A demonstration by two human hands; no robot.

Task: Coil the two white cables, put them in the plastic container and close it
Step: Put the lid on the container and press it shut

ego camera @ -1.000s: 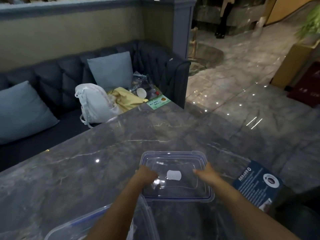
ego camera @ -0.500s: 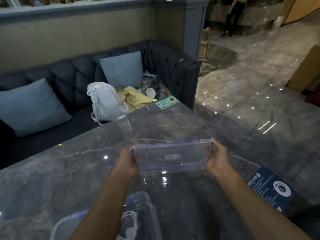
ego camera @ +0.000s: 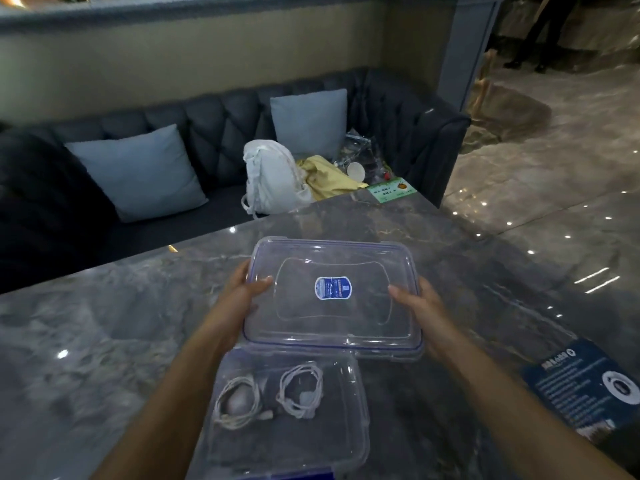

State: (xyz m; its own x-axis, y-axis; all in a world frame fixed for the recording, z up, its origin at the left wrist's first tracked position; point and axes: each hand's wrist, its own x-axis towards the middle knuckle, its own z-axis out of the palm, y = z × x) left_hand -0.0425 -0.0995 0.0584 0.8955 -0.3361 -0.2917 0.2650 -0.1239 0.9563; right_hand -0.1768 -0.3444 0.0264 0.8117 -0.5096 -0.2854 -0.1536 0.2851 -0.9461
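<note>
I hold a clear plastic lid with a blue seal and a blue label, flat and label up, above the table. My left hand grips its left edge and my right hand grips its right edge. Just below and nearer to me stands the open clear plastic container; the lid's near edge overlaps its far rim. Two coiled white cables lie inside it side by side: one coil at the left, the other coil at the right.
The grey marble table carries a dark blue leaflet at the right and a green card at its far edge. Behind it a dark sofa holds two cushions, a white bag and yellow cloth. A person stands far right.
The lid was lifted off the table with both hands, turned label up and brought back toward me over the container. The view tilted down, so the container with both cables shows fully.
</note>
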